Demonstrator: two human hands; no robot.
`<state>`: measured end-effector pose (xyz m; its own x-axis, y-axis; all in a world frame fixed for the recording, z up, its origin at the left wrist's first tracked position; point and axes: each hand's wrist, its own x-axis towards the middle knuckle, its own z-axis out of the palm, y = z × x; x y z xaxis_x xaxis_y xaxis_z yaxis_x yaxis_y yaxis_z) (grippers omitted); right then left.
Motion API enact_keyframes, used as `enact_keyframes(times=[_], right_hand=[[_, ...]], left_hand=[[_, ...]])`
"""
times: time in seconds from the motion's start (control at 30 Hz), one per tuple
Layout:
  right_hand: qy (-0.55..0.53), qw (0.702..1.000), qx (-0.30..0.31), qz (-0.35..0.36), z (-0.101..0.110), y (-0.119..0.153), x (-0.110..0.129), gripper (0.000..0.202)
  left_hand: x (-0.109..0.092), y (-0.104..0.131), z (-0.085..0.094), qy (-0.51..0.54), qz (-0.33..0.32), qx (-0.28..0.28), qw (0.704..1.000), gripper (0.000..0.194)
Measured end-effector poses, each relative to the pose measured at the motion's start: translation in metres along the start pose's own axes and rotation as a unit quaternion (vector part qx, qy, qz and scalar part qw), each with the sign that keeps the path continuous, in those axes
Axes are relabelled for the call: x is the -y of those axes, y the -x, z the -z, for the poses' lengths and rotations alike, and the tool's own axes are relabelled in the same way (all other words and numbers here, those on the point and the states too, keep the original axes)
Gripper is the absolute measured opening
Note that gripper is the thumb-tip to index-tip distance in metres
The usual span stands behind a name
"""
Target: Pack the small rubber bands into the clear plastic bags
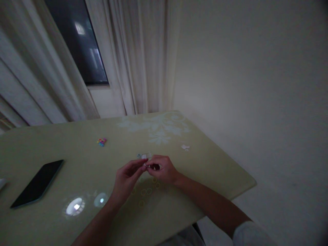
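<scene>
Over the near part of the table point(194, 177), my left hand point(126, 177) and my right hand point(165, 169) meet at the fingertips. Both are closed in a pinch on one small pale thing point(145, 165), too small and blurred to name. Just beyond my fingers lies a little clear packet point(146, 155) with something white and greenish in or beside it. Several thin yellowish rings point(141, 204) lie spread on the tabletop under and in front of my hands, some partly hidden by them.
A small heap of colourful pieces point(101, 141) sits farther back on the left. White flat bits point(185, 147) lie to the right. A dark tablet point(38, 184) rests at the left, with a white object point(2, 183) at the frame's edge. A wall point(243, 102) borders the table's right side.
</scene>
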<state>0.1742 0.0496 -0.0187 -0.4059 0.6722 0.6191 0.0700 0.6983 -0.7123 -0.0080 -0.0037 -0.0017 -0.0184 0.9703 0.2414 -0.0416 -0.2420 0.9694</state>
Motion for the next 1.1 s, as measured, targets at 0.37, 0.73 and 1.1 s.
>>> enact_keyframes(times=[0.37, 0.73, 1.1], right_hand=[[0.038, 0.999, 0.015, 0.012, 0.002, 0.001, 0.006, 0.014], [-0.071, 0.996, 0.004, -0.056, 0.005, -0.003, 0.007, 0.016], [-0.082, 0.992, 0.033, -0.092, 0.008, -0.003, 0.014, 0.017]], left_hand=[[0.000, -0.001, 0.001, 0.004, 0.008, -0.005, 1.000, 0.028], [0.005, -0.003, 0.007, 0.002, -0.017, 0.045, 0.999, 0.028], [0.009, -0.002, 0.007, -0.010, -0.054, 0.047, 0.997, 0.023]])
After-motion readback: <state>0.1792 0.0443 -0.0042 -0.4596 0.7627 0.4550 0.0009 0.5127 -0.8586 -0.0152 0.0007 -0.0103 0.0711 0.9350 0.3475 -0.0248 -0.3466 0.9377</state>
